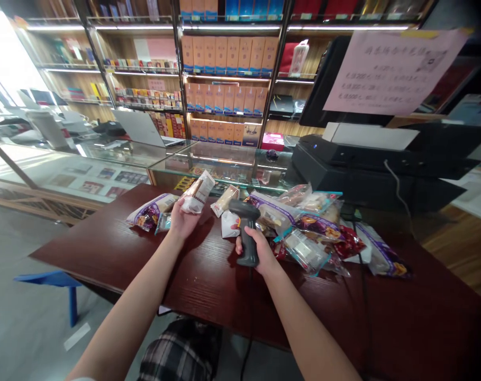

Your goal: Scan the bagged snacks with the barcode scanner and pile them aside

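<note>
My left hand [183, 218] is closed round a small white and brown snack packet [199, 192], held up above the dark wooden counter [208, 286]. My right hand [256, 250] grips the handle of a grey barcode scanner [245, 225], whose head points toward the held packet. Its cable runs down off the counter's front edge. A purple snack bag [151, 212] lies just left of my left hand. Several more snack packets [311, 227] are heaped to the right of the scanner.
A black cash register with a printer [367, 164] and a paper notice [391, 69] stand at the back right. Glass display cases [117, 164] and lit shelves of boxes [228, 58] fill the background. A blue stool [53, 280] stands left of the counter.
</note>
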{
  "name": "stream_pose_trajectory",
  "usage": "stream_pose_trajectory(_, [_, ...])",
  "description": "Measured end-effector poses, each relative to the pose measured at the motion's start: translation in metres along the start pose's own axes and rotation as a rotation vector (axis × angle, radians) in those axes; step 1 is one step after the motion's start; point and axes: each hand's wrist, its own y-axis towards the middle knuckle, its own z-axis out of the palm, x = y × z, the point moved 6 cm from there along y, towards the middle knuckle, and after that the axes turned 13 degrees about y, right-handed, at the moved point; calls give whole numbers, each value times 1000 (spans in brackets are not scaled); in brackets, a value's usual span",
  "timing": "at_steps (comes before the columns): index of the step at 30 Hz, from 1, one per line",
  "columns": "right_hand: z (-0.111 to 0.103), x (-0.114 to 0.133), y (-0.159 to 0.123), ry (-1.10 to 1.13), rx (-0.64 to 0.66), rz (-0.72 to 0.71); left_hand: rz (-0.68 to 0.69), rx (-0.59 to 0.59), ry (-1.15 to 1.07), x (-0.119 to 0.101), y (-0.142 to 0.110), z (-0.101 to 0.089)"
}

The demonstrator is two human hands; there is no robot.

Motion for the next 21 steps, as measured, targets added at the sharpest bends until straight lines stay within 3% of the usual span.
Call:
stream_pose_trajectory(10, [5,-7,-1,-2,96,-31,-49,-18,1,2,5,-16])
stream_pose_trajectory(18, [20,-5,-5,7,149,-12,-137,-40,3,3,0,-12])
stream_pose_trajectory(21, [24,-7,-8,-26,177,18,-130,15,0,6,4,-10])
